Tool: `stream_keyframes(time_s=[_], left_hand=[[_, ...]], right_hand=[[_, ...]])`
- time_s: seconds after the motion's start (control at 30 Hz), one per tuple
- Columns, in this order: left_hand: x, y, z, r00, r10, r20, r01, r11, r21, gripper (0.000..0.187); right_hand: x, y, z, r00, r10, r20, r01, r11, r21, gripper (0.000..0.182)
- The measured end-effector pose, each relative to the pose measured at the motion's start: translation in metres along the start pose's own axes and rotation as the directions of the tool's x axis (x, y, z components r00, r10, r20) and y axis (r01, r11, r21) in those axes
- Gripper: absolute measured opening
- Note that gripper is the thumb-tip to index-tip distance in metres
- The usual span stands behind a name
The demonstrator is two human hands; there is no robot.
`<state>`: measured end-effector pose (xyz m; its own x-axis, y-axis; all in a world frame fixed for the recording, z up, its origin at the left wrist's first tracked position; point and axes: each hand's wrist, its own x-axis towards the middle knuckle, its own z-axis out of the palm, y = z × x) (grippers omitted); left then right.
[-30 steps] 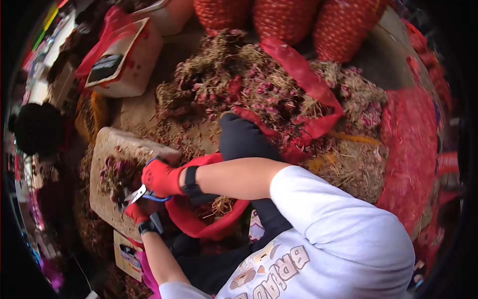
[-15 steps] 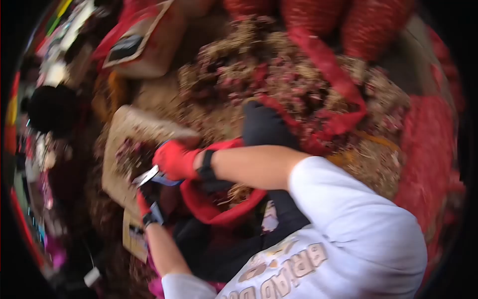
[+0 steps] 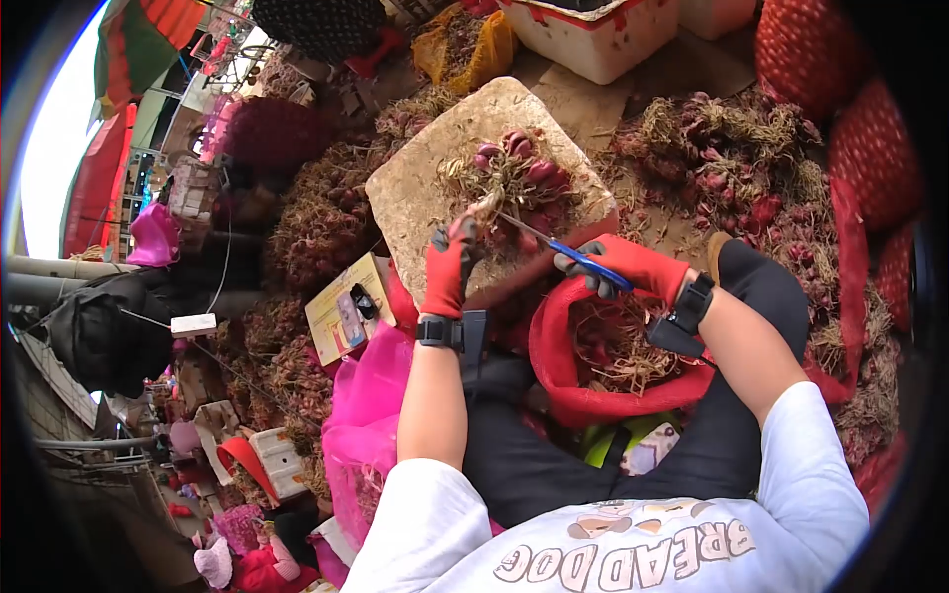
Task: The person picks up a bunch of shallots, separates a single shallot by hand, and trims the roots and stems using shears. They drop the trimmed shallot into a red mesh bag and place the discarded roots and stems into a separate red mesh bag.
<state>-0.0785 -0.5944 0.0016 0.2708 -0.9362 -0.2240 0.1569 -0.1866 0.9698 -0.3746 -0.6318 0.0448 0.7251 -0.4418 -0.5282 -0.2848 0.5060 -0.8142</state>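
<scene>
My left hand (image 3: 451,265), in a red and grey glove, is closed around the dry stalks of a bunch of shallots (image 3: 541,178). Purple-red bulbs fan out from it over a soiled foam block (image 3: 420,183). My right hand (image 3: 633,269), gloved alike, grips scissors (image 3: 593,267) by their blue handles. Their blades point up and left, with the tips at the stalks just beside my left fingers. Below my right hand, between my legs, a red mesh sack (image 3: 556,381) stands with its mouth rolled open, holding dry stalk clippings (image 3: 638,366).
Heaps of shallots with dry stalks (image 3: 732,168) lie at right, more (image 3: 316,212) at left. Full red mesh sacks (image 3: 816,49) and a white foam box (image 3: 603,40) stand at the back. A pink mesh bag (image 3: 366,395) is by my left arm. Another person (image 3: 262,553) sits lower left.
My view has swung and steadied. My hands, earlier close together beside the foam block with the scissors, are now at the shallot stalks on its near side.
</scene>
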Motion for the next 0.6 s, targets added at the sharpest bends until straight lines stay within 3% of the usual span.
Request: stream_keyframes(time_s=[0.03, 0.07, 0.1, 0.17, 0.27, 0.33, 0.43, 0.47, 0.5, 0.53, 0.6], left_hand=[[-0.002, 0.011, 0.000, 1.000, 0.007, 0.011, -0.008, 0.992, 0.124, 0.023], [-0.012, 0.023, -0.003, 0.976, 0.166, 0.137, -0.209, 0.882, 0.422, 0.030], [-0.023, 0.039, -0.003, 0.912, 0.318, 0.258, -0.408, 0.651, 0.641, 0.038], [-0.020, 0.042, 0.001, 0.985, 0.142, 0.099, -0.172, 0.884, 0.434, 0.042], [-0.018, 0.027, -0.009, 0.998, 0.004, 0.065, -0.021, 0.965, 0.262, 0.044], [-0.021, 0.047, 0.005, 0.946, -0.318, 0.066, 0.323, 0.942, -0.096, 0.045], [-0.021, 0.051, 0.006, 0.940, -0.339, 0.038, 0.341, 0.938, -0.066, 0.045], [-0.024, 0.052, 0.003, 0.990, -0.079, 0.115, 0.036, 0.942, 0.334, 0.048], [-0.029, 0.054, -0.002, 0.948, 0.135, 0.287, -0.294, 0.712, 0.637, 0.052], [-0.032, 0.056, -0.004, 0.825, 0.247, 0.509, -0.565, 0.308, 0.766, 0.058], [-0.029, 0.052, -0.004, 0.823, 0.235, 0.518, -0.562, 0.469, 0.681, 0.067]], right_hand=[[0.002, 0.003, -0.001, 0.999, 0.015, 0.047, -0.019, 0.996, 0.082, 0.033], [0.004, 0.004, 0.001, 0.995, 0.024, 0.096, -0.040, 0.986, 0.164, 0.031], [0.006, 0.001, 0.003, 0.995, 0.075, 0.059, -0.085, 0.981, 0.175, 0.032], [0.006, -0.007, 0.004, 0.995, 0.095, 0.027, -0.098, 0.982, 0.162, 0.033], [0.014, -0.004, 0.007, 0.996, 0.080, 0.028, -0.083, 0.985, 0.154, 0.038], [0.014, -0.006, 0.007, 0.994, 0.107, 0.014, -0.108, 0.987, 0.122, 0.040], [0.015, -0.007, 0.010, 0.990, 0.138, 0.015, -0.139, 0.985, 0.101, 0.039], [0.017, -0.006, 0.011, 0.993, 0.122, 0.011, -0.122, 0.985, 0.124, 0.038], [0.020, -0.005, 0.011, 0.995, 0.104, 0.007, -0.104, 0.984, 0.146, 0.037], [0.022, -0.005, 0.011, 0.996, 0.087, 0.002, -0.086, 0.982, 0.167, 0.035], [0.024, -0.008, 0.012, 0.996, 0.087, 0.005, -0.087, 0.985, 0.151, 0.032]])
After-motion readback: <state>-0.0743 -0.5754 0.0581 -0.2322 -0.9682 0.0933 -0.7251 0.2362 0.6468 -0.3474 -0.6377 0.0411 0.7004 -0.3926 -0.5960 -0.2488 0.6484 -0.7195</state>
